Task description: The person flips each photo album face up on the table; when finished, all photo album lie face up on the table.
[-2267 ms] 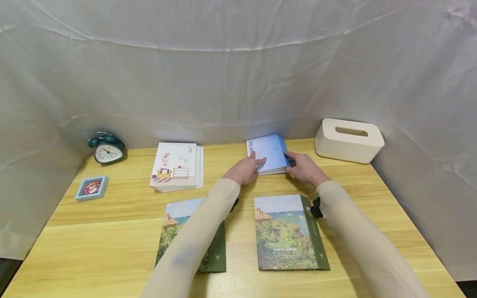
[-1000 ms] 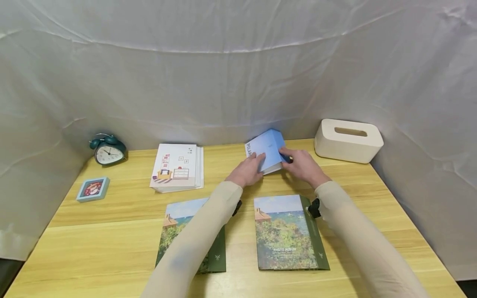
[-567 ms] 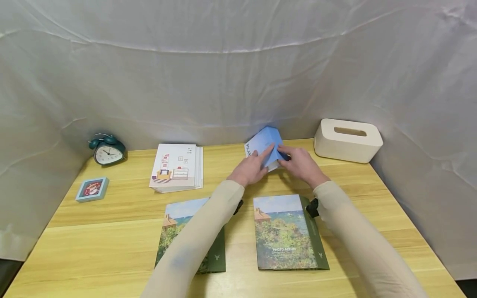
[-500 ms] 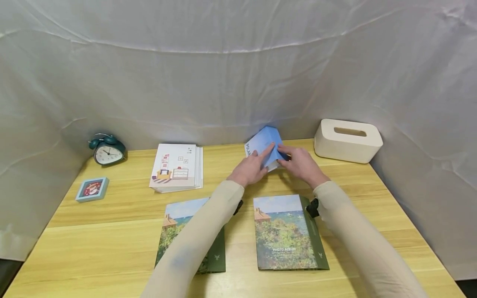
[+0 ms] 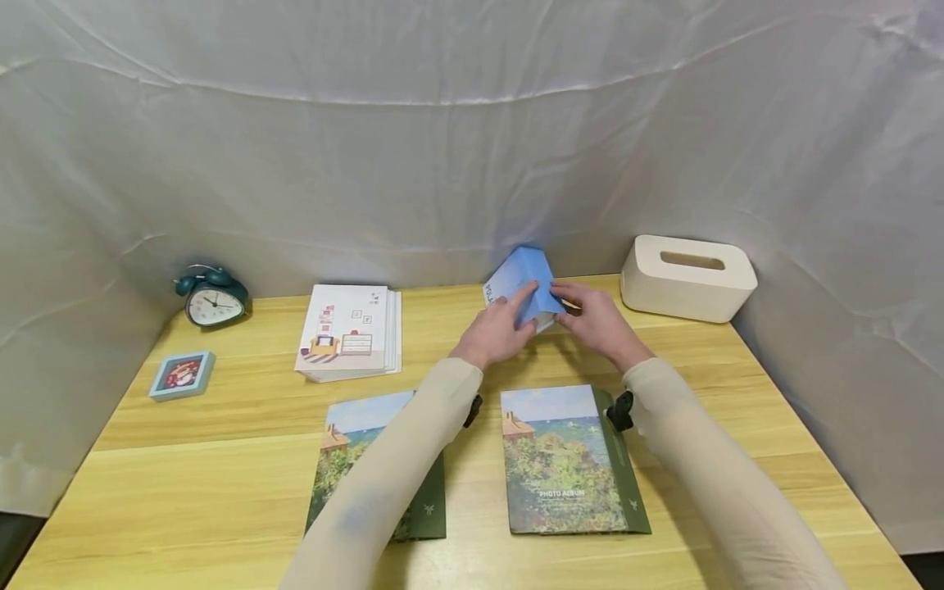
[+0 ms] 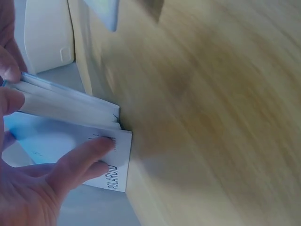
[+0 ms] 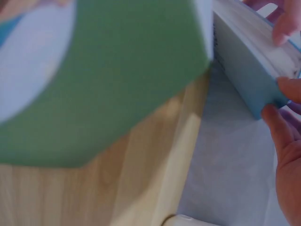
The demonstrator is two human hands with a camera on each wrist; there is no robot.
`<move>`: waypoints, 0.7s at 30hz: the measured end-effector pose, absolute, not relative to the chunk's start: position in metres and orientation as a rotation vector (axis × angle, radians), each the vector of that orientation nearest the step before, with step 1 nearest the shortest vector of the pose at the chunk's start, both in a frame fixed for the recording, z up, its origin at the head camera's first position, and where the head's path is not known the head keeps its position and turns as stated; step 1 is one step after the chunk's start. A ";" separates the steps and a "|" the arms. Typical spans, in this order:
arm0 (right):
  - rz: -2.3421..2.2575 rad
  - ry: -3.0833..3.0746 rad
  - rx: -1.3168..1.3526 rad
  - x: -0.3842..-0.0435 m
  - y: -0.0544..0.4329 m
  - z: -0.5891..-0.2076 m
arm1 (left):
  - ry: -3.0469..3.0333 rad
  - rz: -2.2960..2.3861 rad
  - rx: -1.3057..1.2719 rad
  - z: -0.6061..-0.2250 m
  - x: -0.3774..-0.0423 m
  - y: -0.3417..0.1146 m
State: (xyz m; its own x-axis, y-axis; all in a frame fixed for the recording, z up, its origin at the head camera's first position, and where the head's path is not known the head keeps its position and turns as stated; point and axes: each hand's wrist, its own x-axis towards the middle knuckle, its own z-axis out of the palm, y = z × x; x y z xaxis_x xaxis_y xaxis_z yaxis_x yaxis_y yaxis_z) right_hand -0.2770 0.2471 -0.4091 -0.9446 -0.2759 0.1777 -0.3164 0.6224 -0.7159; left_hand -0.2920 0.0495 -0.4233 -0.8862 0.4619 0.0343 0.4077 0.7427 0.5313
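A small blue album (image 5: 519, 272) marked "POLAROID" stands tilted at the back of the table, its spine side raised. My left hand (image 5: 494, 329) holds its near end, index finger stretched over the cover and thumb at the page edges. On the spine side, my right hand (image 5: 599, 322) pinches the album between thumb and fingers. The left wrist view shows the cover (image 6: 51, 134) leaning with white page edges beside it. Below my forearms lie two photo albums with a painted landscape: the left one (image 5: 429, 496) partly hidden by my sleeve, the right one (image 5: 564, 463) flat.
White albums (image 5: 342, 319) with a room drawing are stacked at back left. Beyond them are a dark green alarm clock (image 5: 214, 305) and a small blue picture frame (image 5: 182, 374). A white tissue box (image 5: 689, 287) stands at back right. A grey cloth (image 5: 442, 164) hangs behind the table.
The blue album has turned and tilted up on the spine side. My left hand has shifted right, its index finger reaching towards the spine; my right hand has moved slightly left with it.
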 end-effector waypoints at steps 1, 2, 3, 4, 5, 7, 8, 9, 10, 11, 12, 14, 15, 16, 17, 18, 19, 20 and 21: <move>1.310 -2.773 0.482 -0.277 0.247 -0.410 | 2.841 0.846 0.709 -0.423 -0.292 0.049; 1.374 -2.769 0.452 -0.278 0.247 -0.411 | 2.841 0.864 0.708 -0.423 -0.292 0.049; 1.438 -2.766 0.423 -0.279 0.247 -0.411 | 2.840 0.887 0.709 -0.423 -0.292 0.048; 1.496 -2.765 0.397 -0.280 0.246 -0.412 | 2.839 0.908 0.710 -0.423 -0.292 0.048; 1.549 -2.771 0.375 -0.280 0.245 -0.413 | 2.837 0.927 0.712 -0.422 -0.292 0.048; 1.636 -2.788 0.362 -0.282 0.243 -0.414 | 2.834 0.967 0.715 -0.421 -0.293 0.047; 1.672 -2.795 0.367 -0.283 0.242 -0.414 | 2.831 0.984 0.715 -0.420 -0.293 0.047; 1.702 -2.799 0.371 -0.284 0.241 -0.414 | 2.829 0.996 0.714 -0.420 -0.293 0.047; 1.717 -2.807 0.372 -0.284 0.240 -0.415 | 2.826 1.005 0.712 -0.419 -0.293 0.047; 1.720 -2.818 0.377 -0.285 0.239 -0.415 | 2.821 1.015 0.710 -0.418 -0.293 0.048; 1.712 -2.829 0.383 -0.285 0.238 -0.416 | 2.818 1.025 0.707 -0.418 -0.293 0.048; 1.674 -2.854 0.388 -0.286 0.237 -0.417 | 2.813 1.044 0.702 -0.416 -0.292 0.048; 1.648 -2.869 0.383 -0.286 0.237 -0.417 | 2.811 1.054 0.699 -0.416 -0.292 0.048; 1.628 -2.884 0.381 -0.286 0.236 -0.417 | 2.809 1.066 0.695 -0.415 -0.292 0.048; 1.614 -2.892 0.383 -0.286 0.236 -0.417 | 2.807 1.078 0.691 -0.415 -0.292 0.048; 1.606 -2.900 0.382 -0.286 0.236 -0.418 | 2.805 1.087 0.685 -0.415 -0.292 0.048; 1.602 -2.906 0.383 -0.286 0.236 -0.417 | 2.804 1.091 0.679 -0.414 -0.292 0.048; 1.604 -2.908 0.382 -0.286 0.235 -0.417 | 2.802 1.095 0.672 -0.414 -0.292 0.048; 1.601 -2.912 0.379 -0.286 0.235 -0.417 | 2.799 1.097 0.663 -0.413 -0.292 0.048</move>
State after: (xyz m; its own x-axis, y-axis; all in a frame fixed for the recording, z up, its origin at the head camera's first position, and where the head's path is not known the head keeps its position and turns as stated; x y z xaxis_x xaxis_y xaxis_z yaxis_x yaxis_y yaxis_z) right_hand -0.2863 0.2350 -0.4169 -0.9541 -0.2918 -0.0679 -0.0990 0.5210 -0.8478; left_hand -0.2918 0.0475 -0.4135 -0.9055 0.4133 0.0961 0.3686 0.6539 0.6607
